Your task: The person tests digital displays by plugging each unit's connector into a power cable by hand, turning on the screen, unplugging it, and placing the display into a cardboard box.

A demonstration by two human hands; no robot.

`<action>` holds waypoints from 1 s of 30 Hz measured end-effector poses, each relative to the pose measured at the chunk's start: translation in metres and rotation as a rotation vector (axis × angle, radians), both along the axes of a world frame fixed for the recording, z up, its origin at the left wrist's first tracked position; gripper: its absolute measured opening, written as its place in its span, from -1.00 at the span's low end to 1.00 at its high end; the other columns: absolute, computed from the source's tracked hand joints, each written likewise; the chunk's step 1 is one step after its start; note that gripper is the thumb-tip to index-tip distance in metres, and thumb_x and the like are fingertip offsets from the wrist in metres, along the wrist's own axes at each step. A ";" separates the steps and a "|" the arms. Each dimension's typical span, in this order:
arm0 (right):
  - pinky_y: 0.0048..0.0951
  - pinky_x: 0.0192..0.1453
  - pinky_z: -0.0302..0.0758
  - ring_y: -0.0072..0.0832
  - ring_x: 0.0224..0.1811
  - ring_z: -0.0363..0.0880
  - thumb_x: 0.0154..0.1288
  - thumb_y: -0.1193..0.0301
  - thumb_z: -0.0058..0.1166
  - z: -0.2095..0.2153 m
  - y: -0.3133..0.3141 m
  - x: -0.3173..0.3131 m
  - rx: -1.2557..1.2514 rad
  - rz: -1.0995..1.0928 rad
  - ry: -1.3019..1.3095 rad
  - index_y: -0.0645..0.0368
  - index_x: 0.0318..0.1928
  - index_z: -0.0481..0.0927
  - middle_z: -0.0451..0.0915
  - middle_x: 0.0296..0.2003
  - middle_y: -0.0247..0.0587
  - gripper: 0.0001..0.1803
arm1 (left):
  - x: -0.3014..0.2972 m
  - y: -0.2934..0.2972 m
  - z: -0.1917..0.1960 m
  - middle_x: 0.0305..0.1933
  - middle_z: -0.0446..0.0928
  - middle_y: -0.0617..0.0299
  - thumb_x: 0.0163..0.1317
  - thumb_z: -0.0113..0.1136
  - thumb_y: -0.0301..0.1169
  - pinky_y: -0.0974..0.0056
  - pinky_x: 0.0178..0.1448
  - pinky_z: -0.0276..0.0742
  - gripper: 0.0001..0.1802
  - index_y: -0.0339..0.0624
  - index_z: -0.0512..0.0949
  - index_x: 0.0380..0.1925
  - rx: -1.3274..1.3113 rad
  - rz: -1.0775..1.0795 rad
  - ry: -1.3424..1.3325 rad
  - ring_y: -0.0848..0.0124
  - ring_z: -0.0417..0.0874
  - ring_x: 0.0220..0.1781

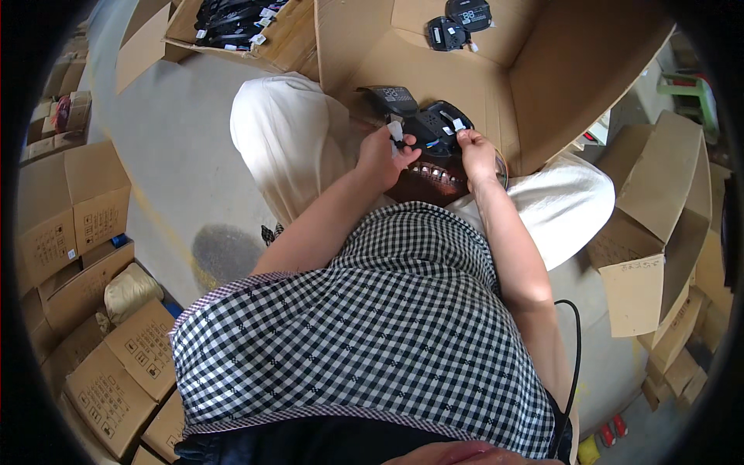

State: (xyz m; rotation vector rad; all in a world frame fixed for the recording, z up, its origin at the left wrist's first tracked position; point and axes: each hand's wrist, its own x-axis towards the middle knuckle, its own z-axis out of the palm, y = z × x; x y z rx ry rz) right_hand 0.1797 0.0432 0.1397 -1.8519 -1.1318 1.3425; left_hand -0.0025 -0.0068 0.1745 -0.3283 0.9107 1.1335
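Note:
A black plastic display unit (435, 138), its back facing up, lies between my hands at the near edge of a large open cardboard box (535, 85). My left hand (382, 160) is closed round a white connector (396, 130) with thin coloured wires by the unit's left side. At the right side, my right hand (477, 157) pinches at a small white plug (458, 124) on the unit. Another display unit (394, 98) touches it on the far left, its screen showing. Deeper in the box lie two more, one face up (470, 14) and one back up (447, 34).
A carton of black cables with white plugs (236, 25) stands at the far left. Cardboard boxes (128, 372) are stacked along the left, and open cartons (651, 225) stand on the right. A green plastic stool (694, 97) is at the far right. A black cable (578, 341) hangs beside my right arm.

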 end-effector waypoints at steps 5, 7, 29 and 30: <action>-0.16 0.15 0.37 0.02 0.12 0.42 0.23 0.27 0.11 -0.007 -0.011 0.008 0.441 0.309 -0.475 0.13 -0.21 0.67 0.47 0.09 0.13 -0.76 | 0.001 -0.004 0.015 -0.30 0.50 0.07 0.42 -0.20 -0.36 0.16 -0.13 0.62 -0.78 -0.18 0.42 -0.10 0.212 -0.036 0.566 0.30 0.57 -0.30; -0.16 0.14 0.37 0.01 0.08 0.46 0.23 0.26 0.10 -0.003 -0.010 0.005 0.319 0.347 -0.516 0.11 -0.20 0.67 0.52 0.04 0.10 -0.76 | -0.001 -0.009 0.007 -0.27 0.50 0.07 0.43 -0.20 -0.33 0.15 -0.11 0.61 -0.76 -0.21 0.41 -0.10 0.313 -0.004 0.429 0.31 0.58 -0.27; -0.24 0.01 0.49 -0.20 -0.09 0.64 0.27 0.28 -0.02 0.062 0.046 -0.040 0.418 0.809 -0.639 0.01 -0.19 0.68 0.64 -0.25 0.07 -0.77 | 0.016 -0.020 -0.012 -0.36 0.62 0.24 0.20 0.24 -0.25 0.37 -0.17 0.49 -0.71 -0.19 0.62 -0.17 0.751 -0.790 1.202 0.52 0.57 -0.33; -0.36 -0.05 0.48 -0.35 -0.20 0.63 0.31 0.26 0.01 0.036 0.053 -0.031 0.244 0.687 -0.142 0.10 -0.21 0.66 0.66 -0.32 -0.04 -0.76 | 0.017 -0.019 -0.006 -0.38 0.61 0.27 0.20 0.25 -0.26 0.39 -0.17 0.48 -0.72 -0.18 0.62 -0.17 0.791 -0.765 1.155 0.55 0.55 -0.33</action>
